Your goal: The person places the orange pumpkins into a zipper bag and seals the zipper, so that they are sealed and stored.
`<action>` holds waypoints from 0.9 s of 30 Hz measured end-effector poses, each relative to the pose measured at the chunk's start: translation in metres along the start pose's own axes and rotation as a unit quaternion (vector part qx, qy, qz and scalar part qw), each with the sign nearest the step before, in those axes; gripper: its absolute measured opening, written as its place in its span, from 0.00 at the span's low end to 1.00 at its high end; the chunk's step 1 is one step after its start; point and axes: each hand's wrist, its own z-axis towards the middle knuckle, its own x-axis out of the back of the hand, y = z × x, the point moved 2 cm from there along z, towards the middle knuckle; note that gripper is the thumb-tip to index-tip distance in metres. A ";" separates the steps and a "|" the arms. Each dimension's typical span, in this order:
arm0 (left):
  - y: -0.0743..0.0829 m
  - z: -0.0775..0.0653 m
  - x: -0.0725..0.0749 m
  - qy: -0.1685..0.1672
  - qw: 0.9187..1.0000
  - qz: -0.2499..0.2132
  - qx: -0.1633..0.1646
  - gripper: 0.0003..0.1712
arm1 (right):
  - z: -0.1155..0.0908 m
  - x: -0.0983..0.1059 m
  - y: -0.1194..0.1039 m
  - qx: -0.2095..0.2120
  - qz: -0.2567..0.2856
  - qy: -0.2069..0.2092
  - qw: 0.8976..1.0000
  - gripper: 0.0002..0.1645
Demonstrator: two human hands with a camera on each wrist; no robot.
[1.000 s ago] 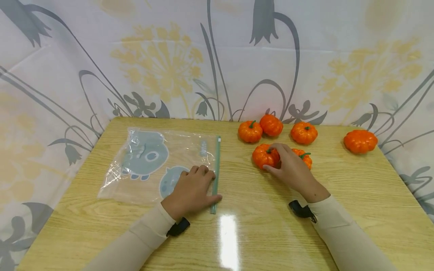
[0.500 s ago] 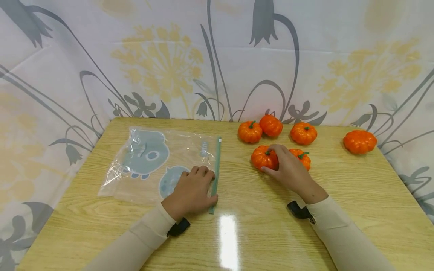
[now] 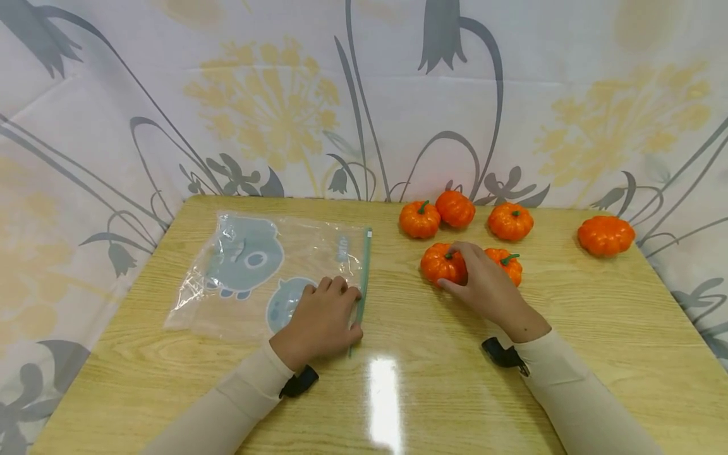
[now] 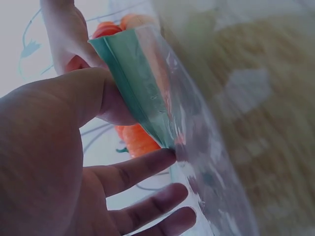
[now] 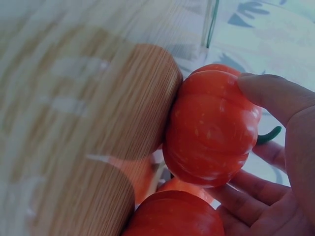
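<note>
A clear zip bag (image 3: 318, 246) with blue cartoon prints lies flat on the left half of the table. At its right edge my left hand (image 3: 321, 322) pinches the green zip strip (image 4: 125, 81) between thumb and index finger, raising the near end a little. The other left fingers are spread beside the film in the left wrist view. My right hand (image 3: 486, 284) grips a small orange toy pumpkin (image 5: 211, 128), thumb on one side and fingers on the other. Another toy pumpkin (image 3: 506, 265), partly hidden, sits just behind that hand.
Two pumpkins, one upright (image 3: 419, 220) and one tipped (image 3: 455, 210), sit together near the back edge. A third pumpkin (image 3: 510, 221) is to their right, and a wider pumpkin (image 3: 606, 236) lies at the far right. Patterned cloth (image 3: 364, 95) rises behind the wooden table (image 3: 455, 392).
My left thumb has drawn in from outstretched to the zip strip, and the strip's near end has bent. My right hand, gripping the pumpkin, has shifted very slightly toward me.
</note>
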 end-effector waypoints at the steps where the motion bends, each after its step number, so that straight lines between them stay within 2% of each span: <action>1: 0.000 0.000 0.000 0.002 1.000 0.000 -0.002 0.27 | 0.000 0.000 0.000 0.000 -0.001 0.000 1.000 0.40; 7: 0.001 0.000 -0.002 -0.006 1.000 -0.022 -0.004 0.31 | 0.000 -0.001 0.000 0.003 -0.002 0.000 1.000 0.40; 15: 0.003 -0.001 -0.003 -0.034 0.999 -0.024 0.003 0.35 | 0.000 0.000 -0.002 0.003 -0.004 0.000 1.000 0.40; 20: 0.004 -0.001 -0.002 -0.030 0.999 -0.027 -0.001 0.36 | 0.000 0.000 -0.002 0.007 -0.006 0.006 1.000 0.40; 27: 0.006 -0.001 -0.003 -0.037 0.998 -0.056 0.001 0.38 | -0.001 0.000 -0.002 0.010 -0.008 0.005 1.000 0.40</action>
